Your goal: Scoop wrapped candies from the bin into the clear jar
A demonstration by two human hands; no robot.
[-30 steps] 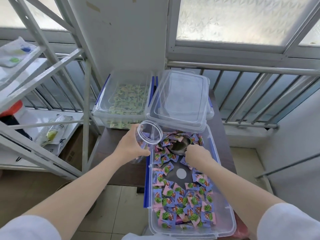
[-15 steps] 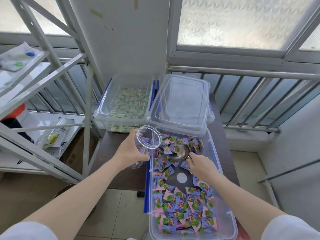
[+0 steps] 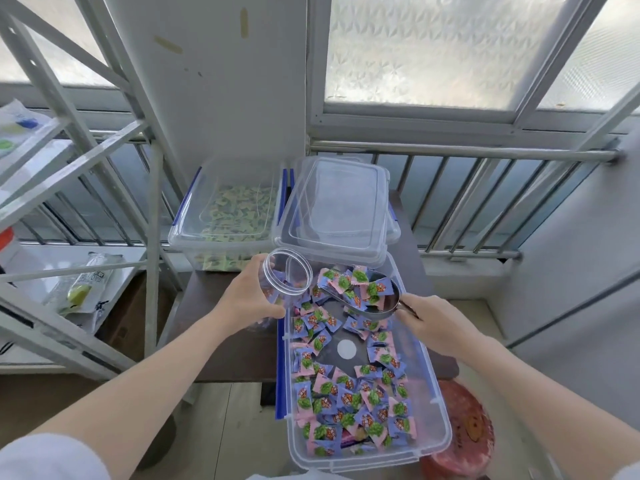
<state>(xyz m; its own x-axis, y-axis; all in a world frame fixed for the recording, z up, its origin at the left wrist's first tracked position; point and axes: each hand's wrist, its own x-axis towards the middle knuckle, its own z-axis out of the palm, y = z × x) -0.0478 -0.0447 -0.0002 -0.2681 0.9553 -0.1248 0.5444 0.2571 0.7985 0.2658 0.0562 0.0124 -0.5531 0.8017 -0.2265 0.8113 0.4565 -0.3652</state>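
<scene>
A clear plastic bin (image 3: pixel 438 403) with blue clips holds many pink, blue and green wrapped candies (image 3: pixel 349 396). My left hand (image 3: pixel 247 299) grips the clear jar (image 3: pixel 285 271), tilted with its open mouth facing the bin's far left corner. My right hand (image 3: pixel 438 323) holds the handle of a metal scoop (image 3: pixel 367 297), which is lifted above the bin's far end and carries several candies. The scoop's front lip sits just right of the jar's mouth, a small gap apart.
A second lidded bin (image 3: pixel 228 216) of pale green candies and a loose clear lid (image 3: pixel 341 209) sit behind. A dark table (image 3: pixel 228 351) carries the bins. A white metal rack (image 3: pixel 86 188) stands left; a railing (image 3: pixel 460 154) runs behind; a red stool (image 3: pixel 460 434) is below right.
My right hand has raised the scoop out of the candy pile, now loaded, and swung it toward the jar. The jar has stayed in my left hand, tipped slightly more toward the scoop.
</scene>
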